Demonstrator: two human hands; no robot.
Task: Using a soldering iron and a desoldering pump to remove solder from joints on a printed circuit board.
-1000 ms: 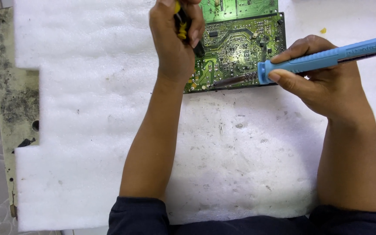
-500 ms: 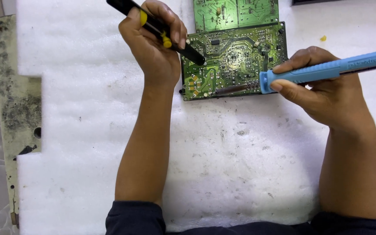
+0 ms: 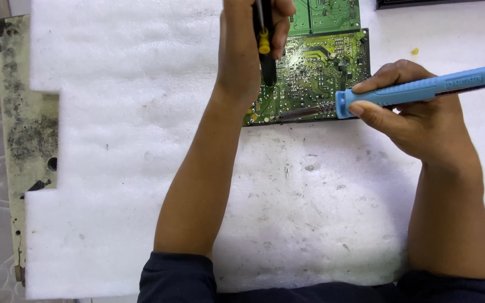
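Head view: left hand [image 3: 248, 53] closed on black-and-yellow desoldering pump [image 3: 265, 47], right hand [image 3: 416, 115] gripping blue soldering iron [image 3: 422, 90] pen-style, both angled onto green circuit board [image 3: 315, 73] cushioned by white foam sheet [image 3: 141, 140].

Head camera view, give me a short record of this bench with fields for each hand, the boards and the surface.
Left hand: left hand grips a black and yellow tool, tip down on the board.
Right hand: right hand holds a blue-handled soldering iron, metal tip on the board's lower edge.
Boards: green circuit board lies flat, solder side up; second green board above it.
Surface: white foam sheet over a stained table.
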